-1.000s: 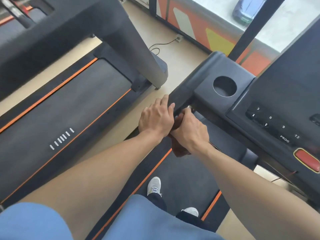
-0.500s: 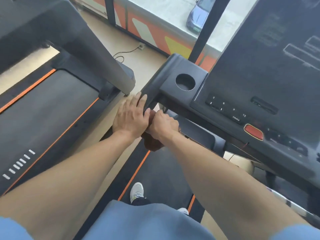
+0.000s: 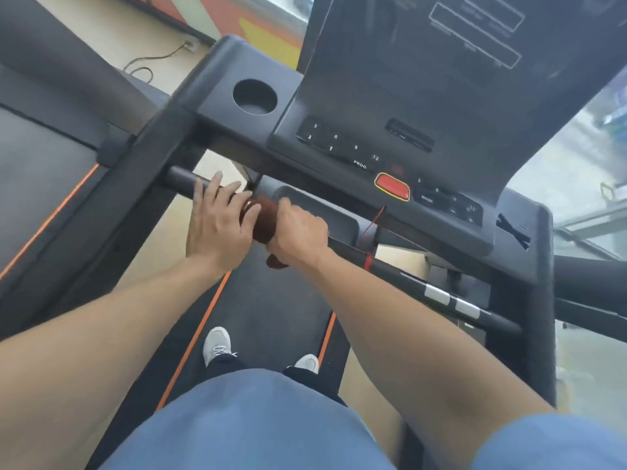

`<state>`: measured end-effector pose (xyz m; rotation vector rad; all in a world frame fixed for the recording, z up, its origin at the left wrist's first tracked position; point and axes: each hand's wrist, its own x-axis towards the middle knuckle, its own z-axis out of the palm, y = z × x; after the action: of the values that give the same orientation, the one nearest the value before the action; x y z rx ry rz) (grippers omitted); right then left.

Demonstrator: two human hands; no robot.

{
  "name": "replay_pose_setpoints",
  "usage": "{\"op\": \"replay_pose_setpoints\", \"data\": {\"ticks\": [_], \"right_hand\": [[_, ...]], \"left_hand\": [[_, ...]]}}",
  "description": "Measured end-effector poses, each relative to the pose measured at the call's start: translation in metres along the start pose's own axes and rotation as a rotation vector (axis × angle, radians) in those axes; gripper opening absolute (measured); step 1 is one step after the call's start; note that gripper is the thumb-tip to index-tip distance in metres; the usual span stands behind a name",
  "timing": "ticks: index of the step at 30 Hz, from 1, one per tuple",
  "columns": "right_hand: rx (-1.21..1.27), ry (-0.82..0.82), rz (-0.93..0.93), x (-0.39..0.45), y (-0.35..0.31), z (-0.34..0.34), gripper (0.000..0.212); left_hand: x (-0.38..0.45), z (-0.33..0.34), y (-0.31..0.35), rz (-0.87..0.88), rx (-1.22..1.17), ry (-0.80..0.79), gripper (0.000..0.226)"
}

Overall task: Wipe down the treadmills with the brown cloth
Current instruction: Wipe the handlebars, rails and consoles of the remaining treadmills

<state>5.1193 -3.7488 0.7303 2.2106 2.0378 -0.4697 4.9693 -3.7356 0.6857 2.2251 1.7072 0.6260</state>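
- The right hand [image 3: 298, 232] grips the brown cloth [image 3: 263, 220] around the treadmill's front handlebar [image 3: 183, 179].
- The left hand [image 3: 217, 225] rests beside it, fingers seemingly loose over the bar, touching the cloth.

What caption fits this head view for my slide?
Right hand wraps brown cloth around treadmill handlebar; left hand rests alongside.

a gym: a black treadmill console with numbered speed keys and a red stop button [image 3: 392, 186] fills the upper middle of the frame, above a dark running belt edged in orange stripes [image 3: 271, 310], and a second dark treadmill with an orange stripe [image 3: 44, 184] stands at the left edge.
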Motion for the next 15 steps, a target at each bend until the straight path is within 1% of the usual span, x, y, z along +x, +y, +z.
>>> {"op": "replay_pose_setpoints", "data": {"ticks": [3,4,6,9,12,15], "right_hand": [[-0.016,0.058,-0.004,-0.023,0.04,0.003,0.041],[-0.019,0.07,-0.014,-0.029,0.052,0.003,0.041],[-0.008,0.078,-0.026,-0.037,0.073,0.003,0.042],[-0.007,0.072,-0.021,-0.046,0.097,0.002,0.05],[-0.012,0.06,-0.032,-0.052,0.115,0.003,0.053],[-0.022,0.074,-0.048,-0.053,0.123,0.004,0.054]], "left_hand": [[-0.009,0.018,0.024,0.147,0.05,0.007,0.047],[-0.009,0.023,0.035,0.163,0.06,-0.01,0.047],[-0.007,0.032,0.062,0.141,0.082,-0.038,0.053],[-0.008,0.046,0.095,0.104,0.13,-0.06,0.06],[-0.018,0.053,0.102,0.136,0.166,-0.044,0.06],[-0.027,0.054,0.097,0.195,0.138,-0.01,0.058]]}}
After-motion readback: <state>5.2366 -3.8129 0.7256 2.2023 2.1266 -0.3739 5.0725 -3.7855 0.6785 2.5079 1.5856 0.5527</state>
